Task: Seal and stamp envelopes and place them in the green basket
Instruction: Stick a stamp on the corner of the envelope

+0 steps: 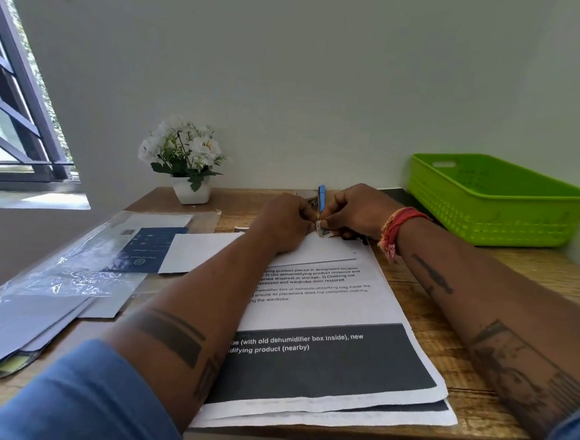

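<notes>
Count on the wooden table: one green basket at the far right corner; one potted plant at the far edge; one stamp; one blue pen; one envelope. Two printed sheets were stacked at the near edge. Flat grey packets at the left edge were overlapped; number could not be told. Two hands, left hand and right hand.

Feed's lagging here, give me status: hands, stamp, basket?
Both hands, left and right, pinching small stamp over white envelope. Green basket at right, nothing visible inside. Path clear.
</notes>
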{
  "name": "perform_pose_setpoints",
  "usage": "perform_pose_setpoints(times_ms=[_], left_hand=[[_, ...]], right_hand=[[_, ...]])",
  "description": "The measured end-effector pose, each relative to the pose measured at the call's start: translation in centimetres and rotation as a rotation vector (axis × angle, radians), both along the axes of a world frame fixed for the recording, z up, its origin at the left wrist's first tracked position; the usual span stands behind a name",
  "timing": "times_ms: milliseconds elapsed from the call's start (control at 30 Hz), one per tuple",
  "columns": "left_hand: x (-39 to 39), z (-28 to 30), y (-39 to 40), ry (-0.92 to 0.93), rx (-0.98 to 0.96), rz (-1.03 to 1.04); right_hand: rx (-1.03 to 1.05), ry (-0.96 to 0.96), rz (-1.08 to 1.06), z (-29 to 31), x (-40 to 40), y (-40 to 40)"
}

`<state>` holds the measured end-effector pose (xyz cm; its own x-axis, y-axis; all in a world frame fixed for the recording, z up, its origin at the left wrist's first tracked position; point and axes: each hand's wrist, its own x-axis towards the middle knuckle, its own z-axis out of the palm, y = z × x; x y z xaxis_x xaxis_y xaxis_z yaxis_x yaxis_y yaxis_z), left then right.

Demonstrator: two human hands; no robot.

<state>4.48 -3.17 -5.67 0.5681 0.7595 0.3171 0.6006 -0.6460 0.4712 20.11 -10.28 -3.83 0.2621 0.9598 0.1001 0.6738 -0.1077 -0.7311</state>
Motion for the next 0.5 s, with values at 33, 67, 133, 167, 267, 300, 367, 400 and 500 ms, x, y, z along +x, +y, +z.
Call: perform_pose_setpoints(times_ms=[33,67,133,167,267,300,367,400,500], left_hand=[[0.0,0.0,0.1,-0.001,-0.001,0.0],[0.0,0.0,0.1,-0.002,-0.002,0.0],[0.0,-0.1,0.0,-0.003,0.001,0.002],[0.0,-0.1,0.0,-0.01,-0.002,0.007],[0.1,-0.2,-0.1,-0.04,-0.026,0.014],[0.0,-0.2,-0.2,-0.035,-0.026,0.013],[0.1,-0.1,-0.3,-0.007,-0.013,0.003],[0.1,-0.1,-0.3,0.007,-0.012,-0.002],[0.4,0.0,-0.6,0.03,-0.018,0.016]], right_hand=[[-0.001,-0.037,0.0,0.1,-0.2,0.0],[-0.002,-0.063,0.0,0.2,-0.3,0.0],[-0.003,-0.079,-0.006,0.3,-0.5,-0.1],[-0.01,-0.098,-0.014,0.4,-0.6,-0.1],[-0.047,-0.198,-0.031,0.4,-0.7,-0.2],[-0.053,-0.219,-0.03,0.5,-0.8,-0.3],[-0.07,-0.283,-0.033,0.6,-1.0,-0.3],[-0.088,-0.337,-0.041,0.7,-1.2,-0.4],[-0.132,-0.433,-0.065,1.1,-1.5,-0.6]])
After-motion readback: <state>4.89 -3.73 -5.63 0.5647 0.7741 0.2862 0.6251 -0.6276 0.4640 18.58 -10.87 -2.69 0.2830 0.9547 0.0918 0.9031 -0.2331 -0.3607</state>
